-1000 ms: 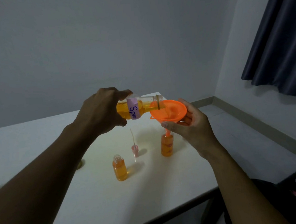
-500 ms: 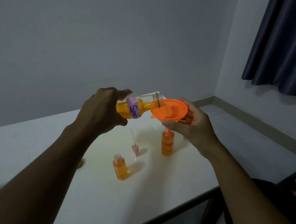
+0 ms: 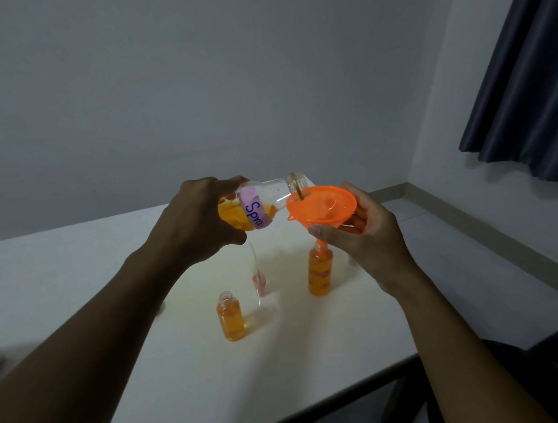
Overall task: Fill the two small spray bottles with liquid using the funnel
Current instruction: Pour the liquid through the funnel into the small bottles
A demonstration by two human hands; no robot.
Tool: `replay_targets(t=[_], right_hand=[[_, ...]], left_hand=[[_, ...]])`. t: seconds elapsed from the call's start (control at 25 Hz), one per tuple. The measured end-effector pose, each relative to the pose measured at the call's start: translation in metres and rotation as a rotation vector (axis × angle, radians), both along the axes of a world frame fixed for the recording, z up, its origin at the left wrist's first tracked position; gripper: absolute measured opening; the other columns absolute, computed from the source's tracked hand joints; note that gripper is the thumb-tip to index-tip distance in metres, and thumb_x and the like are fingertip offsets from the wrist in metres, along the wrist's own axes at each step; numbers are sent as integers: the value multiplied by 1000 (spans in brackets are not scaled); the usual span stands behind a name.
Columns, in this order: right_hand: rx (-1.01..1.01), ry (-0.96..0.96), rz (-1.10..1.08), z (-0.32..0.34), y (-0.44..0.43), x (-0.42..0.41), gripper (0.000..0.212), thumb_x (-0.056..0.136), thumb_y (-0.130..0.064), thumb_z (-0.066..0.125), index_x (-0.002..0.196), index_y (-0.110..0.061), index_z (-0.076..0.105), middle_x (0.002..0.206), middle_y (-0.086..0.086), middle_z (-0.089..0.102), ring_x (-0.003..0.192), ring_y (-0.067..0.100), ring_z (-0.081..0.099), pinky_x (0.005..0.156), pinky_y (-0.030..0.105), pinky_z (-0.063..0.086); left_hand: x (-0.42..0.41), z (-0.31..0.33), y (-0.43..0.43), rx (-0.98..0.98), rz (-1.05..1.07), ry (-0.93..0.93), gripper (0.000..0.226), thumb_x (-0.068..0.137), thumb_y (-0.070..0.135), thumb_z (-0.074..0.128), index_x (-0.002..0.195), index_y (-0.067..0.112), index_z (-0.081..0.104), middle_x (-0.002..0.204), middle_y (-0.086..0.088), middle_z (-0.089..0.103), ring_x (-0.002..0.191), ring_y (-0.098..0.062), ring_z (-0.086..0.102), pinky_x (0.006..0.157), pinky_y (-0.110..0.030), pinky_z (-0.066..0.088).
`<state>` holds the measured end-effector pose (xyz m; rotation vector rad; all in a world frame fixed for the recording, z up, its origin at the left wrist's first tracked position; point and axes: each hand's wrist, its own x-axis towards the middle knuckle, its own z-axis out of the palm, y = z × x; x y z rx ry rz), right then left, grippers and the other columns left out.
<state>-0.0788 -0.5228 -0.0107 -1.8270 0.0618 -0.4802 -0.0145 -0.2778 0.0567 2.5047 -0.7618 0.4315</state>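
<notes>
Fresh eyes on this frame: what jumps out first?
The bright orange plastic funnel at centre, held by the right hand with its spout in the neck of a small orange-filled bottle standing on the white table. Beside it, the left hand tips a clear bottle with a purple label, its mouth at the funnel's rim. Nearer the camera stands a second small open bottle of orange liquid.
</notes>
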Motion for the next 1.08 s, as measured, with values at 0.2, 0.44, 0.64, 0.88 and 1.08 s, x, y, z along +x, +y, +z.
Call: replay_targets(t=[0.2,0.44,0.64,0.88,1.08], right_hand=[[-11,0,-24,2,2,1,95,70,-44,85,151,-29,37,148,-1,50,130,22,53,96,37,54],[-25,-3,-26,0,1,1,99,66,-53,85,150,-31,38,147,-2,51,128,22,55,97,42,56],[-41,2,-40,1,2,0,103,63,-60,84,150,-31,37,146,-3,52,127,21,56,92,36,57],[56,-11,-78,16,4,-4,114,58,-53,81,155,-32,26,153,2,44,128,22,53,88,33,49],[277,-146,-82,36,17,-1,101,60,-46,90,147,-33,41,139,-8,56,121,12,61,102,44,54]], left_hand=[[-3,-3,4,-25,30,24,78,60,15,88,131,19,56,114,-12,66,97,-27,60,76,-36,51],[-8,-7,8,-79,40,24,76,59,13,88,128,20,58,109,-11,67,86,-18,51,71,-30,43],[-9,-10,11,-106,65,25,76,60,15,88,129,19,57,112,-12,67,92,-25,59,76,-35,51],[-12,-18,25,-159,86,56,77,58,18,88,130,19,58,113,-7,69,97,-24,62,78,-33,51],[-18,-24,62,-353,202,97,65,57,26,87,117,22,64,102,3,68,88,-13,62,64,-19,43]])
